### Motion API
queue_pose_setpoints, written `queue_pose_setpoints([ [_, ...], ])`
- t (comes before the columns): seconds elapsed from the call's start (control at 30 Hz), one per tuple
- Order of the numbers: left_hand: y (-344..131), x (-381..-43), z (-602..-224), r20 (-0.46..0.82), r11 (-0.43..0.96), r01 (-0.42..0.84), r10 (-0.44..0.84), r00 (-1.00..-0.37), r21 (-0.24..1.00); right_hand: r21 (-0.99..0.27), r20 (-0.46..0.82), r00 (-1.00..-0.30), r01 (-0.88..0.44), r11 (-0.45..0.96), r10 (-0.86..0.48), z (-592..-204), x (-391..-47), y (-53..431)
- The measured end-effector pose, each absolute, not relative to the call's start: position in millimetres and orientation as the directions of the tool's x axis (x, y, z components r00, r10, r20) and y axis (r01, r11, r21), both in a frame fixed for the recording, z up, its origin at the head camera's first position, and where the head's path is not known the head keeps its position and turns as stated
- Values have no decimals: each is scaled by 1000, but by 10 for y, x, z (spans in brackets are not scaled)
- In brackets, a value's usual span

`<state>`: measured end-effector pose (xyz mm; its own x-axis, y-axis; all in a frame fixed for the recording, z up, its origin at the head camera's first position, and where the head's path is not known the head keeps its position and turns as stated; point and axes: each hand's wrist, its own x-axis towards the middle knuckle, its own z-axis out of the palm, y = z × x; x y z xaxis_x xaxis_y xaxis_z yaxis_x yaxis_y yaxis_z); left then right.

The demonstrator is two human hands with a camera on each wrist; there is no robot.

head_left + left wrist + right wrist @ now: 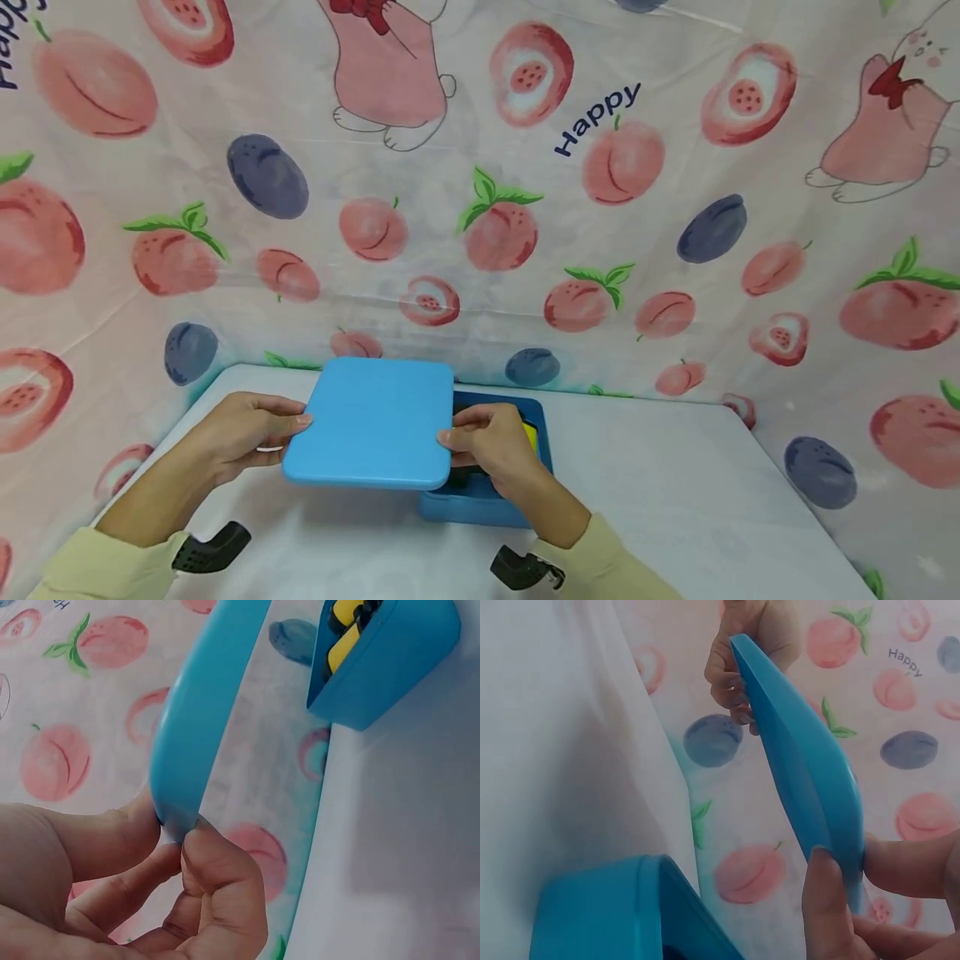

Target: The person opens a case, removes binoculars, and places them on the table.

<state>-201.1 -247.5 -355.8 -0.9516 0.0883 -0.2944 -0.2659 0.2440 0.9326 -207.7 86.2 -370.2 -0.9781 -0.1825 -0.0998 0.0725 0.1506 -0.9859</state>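
A flat light-blue lid (371, 425) with rounded corners is held up between both hands, above the white table. My left hand (251, 433) pinches its left edge, thumb on one face and fingers on the other. At the opposite edge my right hand (491, 442) pinches the lid between thumb and fingers. Behind and to the right sits a blue box (480, 508) without a cover, partly hidden by the lid and the right hand. Yellow-and-black items (346, 645) show inside it in the left wrist view.
The white table (660, 483) reaches back to a hanging cloth (420, 183) printed with peaches, plums and rabbits, which also runs along both sides. Black wrist mounts (212, 547) jut from the cuffs of both pale yellow sleeves (112, 567).
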Motion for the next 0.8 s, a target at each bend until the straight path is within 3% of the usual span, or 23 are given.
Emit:
queue_pose_setpoints([
  [0.8, -2925, -1937, -3613, -334, 201, -306, 127, -934, 931, -990, -114, -976, 95, 108, -188, -3781, -2019, 468],
])
